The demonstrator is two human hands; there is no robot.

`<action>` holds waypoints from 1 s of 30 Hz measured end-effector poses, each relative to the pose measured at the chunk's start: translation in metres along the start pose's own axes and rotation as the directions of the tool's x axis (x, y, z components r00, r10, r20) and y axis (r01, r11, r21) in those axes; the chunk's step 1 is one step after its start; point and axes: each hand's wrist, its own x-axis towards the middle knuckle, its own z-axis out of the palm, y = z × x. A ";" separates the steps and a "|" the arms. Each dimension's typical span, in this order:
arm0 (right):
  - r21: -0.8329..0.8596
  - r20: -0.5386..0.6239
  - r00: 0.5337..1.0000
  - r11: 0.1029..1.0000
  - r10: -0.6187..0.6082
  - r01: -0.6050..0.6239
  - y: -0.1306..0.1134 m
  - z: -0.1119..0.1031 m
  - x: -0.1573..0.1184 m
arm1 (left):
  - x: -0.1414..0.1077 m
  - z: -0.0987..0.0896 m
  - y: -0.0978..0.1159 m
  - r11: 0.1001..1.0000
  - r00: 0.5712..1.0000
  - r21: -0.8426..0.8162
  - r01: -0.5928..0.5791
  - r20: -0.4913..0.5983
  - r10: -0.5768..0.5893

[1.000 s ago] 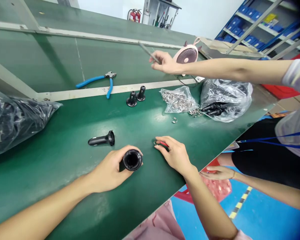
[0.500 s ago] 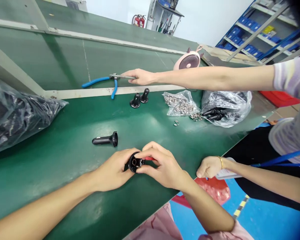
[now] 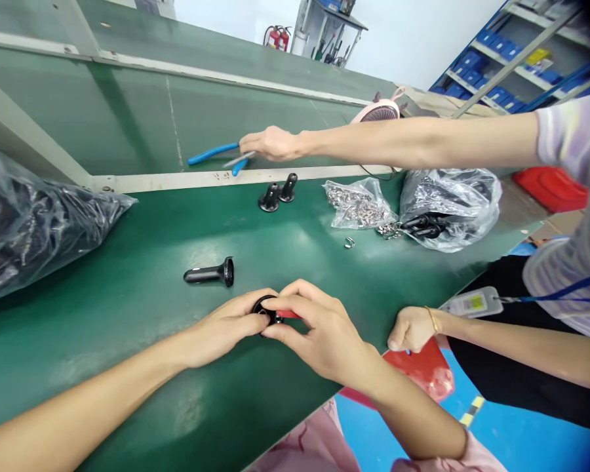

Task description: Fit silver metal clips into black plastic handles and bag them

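My left hand (image 3: 233, 328) is closed round a black plastic part (image 3: 262, 304), its round open end facing up. The thumb lies over that opening, and the rest of the part is hidden by my hand. At the rim, my right hand (image 3: 314, 321) pinches a slim red piece (image 3: 288, 314) with a shiny metal bit at its end; its full shape is hidden by my fingers. A similar black plastic handle with a flared round end (image 3: 209, 273) lies on the green bench just beyond my left hand.
Two black flanged parts (image 3: 278, 193) stand farther back. Beside them are a bag of small metal pieces (image 3: 358, 203), loose metal clips (image 3: 349, 242) and a bag of black parts (image 3: 447, 210). A co-worker's hand (image 3: 275, 143) holds blue-handled pliers (image 3: 211, 153); their other hand (image 3: 413, 329) rests at the bench edge.
My left thumb has moved in over the part's opening, which showed more before. The co-worker's hand has closed round the blue-handled pliers, which have shifted to the right.
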 end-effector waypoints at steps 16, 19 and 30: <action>0.114 -0.063 0.994 0.988 -0.094 0.101 -0.005 -0.011 0.008 | 0.000 0.006 0.007 0.998 0.989 0.060 0.014 -0.145 -0.005; 0.220 -0.214 0.967 0.957 -0.141 0.189 -0.009 -0.024 0.008 | -0.001 0.007 0.008 0.997 0.992 0.076 0.023 -0.124 -0.013; 0.071 -0.422 0.826 0.894 -0.374 0.441 -0.002 -0.010 0.008 | 0.004 0.009 0.012 0.998 0.993 0.029 0.057 -0.101 -0.054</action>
